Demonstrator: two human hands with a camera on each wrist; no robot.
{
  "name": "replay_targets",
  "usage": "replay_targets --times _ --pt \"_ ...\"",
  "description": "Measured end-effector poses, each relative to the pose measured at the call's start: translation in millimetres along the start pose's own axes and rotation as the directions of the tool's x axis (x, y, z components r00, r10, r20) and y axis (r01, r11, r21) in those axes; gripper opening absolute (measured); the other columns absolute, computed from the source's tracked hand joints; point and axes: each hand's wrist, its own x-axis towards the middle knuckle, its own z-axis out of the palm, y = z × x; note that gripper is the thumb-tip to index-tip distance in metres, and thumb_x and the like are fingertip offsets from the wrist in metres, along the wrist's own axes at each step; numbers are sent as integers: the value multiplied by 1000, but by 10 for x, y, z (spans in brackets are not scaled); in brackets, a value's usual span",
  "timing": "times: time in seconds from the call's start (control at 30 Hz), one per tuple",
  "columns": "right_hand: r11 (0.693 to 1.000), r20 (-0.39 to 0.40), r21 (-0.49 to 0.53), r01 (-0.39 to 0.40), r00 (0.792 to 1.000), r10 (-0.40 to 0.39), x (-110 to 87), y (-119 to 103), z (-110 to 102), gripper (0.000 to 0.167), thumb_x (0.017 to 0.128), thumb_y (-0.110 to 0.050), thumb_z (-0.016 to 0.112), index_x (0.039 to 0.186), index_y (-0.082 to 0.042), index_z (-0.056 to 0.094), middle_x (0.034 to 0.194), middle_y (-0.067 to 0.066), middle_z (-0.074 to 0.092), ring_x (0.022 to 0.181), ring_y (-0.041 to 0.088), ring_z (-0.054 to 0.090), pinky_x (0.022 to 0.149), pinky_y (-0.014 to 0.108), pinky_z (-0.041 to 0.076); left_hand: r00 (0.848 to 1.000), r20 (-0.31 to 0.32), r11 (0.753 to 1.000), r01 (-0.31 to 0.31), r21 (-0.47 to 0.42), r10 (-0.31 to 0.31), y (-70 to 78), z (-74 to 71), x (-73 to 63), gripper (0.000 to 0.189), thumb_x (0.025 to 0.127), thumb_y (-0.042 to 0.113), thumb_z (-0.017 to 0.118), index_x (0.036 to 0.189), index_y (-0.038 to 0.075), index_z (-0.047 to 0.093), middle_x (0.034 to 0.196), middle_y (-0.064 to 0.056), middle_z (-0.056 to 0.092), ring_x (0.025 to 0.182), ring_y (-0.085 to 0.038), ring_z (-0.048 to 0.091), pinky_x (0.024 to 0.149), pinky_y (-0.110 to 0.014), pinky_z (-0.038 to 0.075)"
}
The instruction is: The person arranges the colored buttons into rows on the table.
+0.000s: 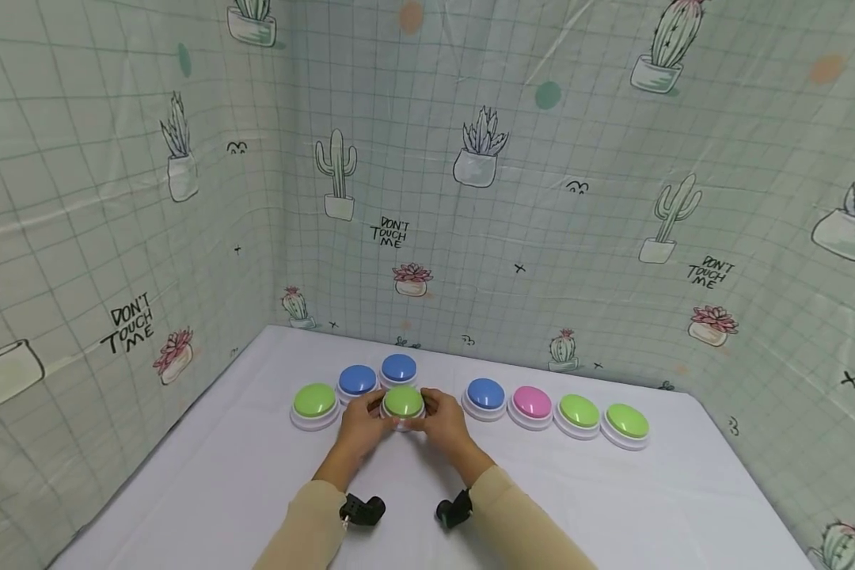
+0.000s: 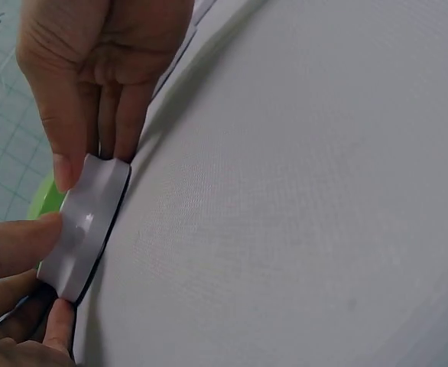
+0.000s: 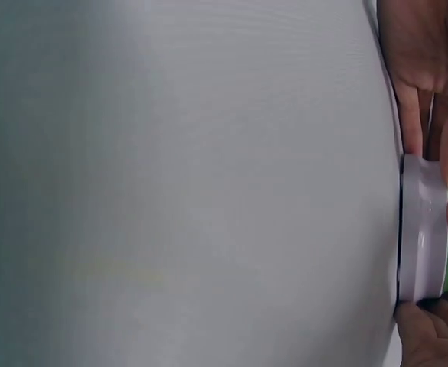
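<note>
Both hands hold one push button with a green dome (image 1: 404, 401) and a white round base (image 2: 90, 222). My left hand (image 1: 359, 431) grips its left side, and my right hand (image 1: 447, 423) grips its right side. The thumbs lie along the near side, with fingers curled around the base. In the right wrist view, the white base (image 3: 424, 229) stands between the two hands, its underside at or very near the tabletop. Just behind are two blue buttons, one left (image 1: 358, 380) and one farther back (image 1: 399, 367). Fingers partly hide the held base.
Another green button (image 1: 314, 400) stands at the left. To the right runs a row: a blue button (image 1: 486, 394), a pink button (image 1: 532, 402), and two green buttons (image 1: 579, 412). A white tabletop (image 1: 207, 483) meets cactus-print cloth walls (image 1: 427, 237) behind and beside it.
</note>
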Motion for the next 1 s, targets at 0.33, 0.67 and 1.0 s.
replay_targets --times 0.33,0.67,1.0 --pt "998 -15 18 -60 998 60 46 -30 -44 65 81 9 84 140 12 58 143 28 60 137 41 56 114 47 48 1000 -7 1000 19 -20 -19 -29 13 8 62 86 -8 79 145 -6 57 146 -30 56 136 -44 56 112 -47 50" --pt "991 -33 19 -135 990 135 44 -90 -47 63 80 3 87 139 2 64 141 21 64 139 38 54 117 51 44 999 -32 998 30 -57 -32 -3 -15 6 59 85 -12 77 142 -5 61 146 -27 58 138 -42 55 114 -45 48" --pt "988 -48 0 -156 987 156 27 -74 -50 63 80 0 89 138 2 66 138 19 66 139 37 55 118 51 43 999 -35 996 28 -80 -31 -29 2 -24 57 84 -13 78 139 -5 64 143 -27 60 136 -42 56 115 -46 48"
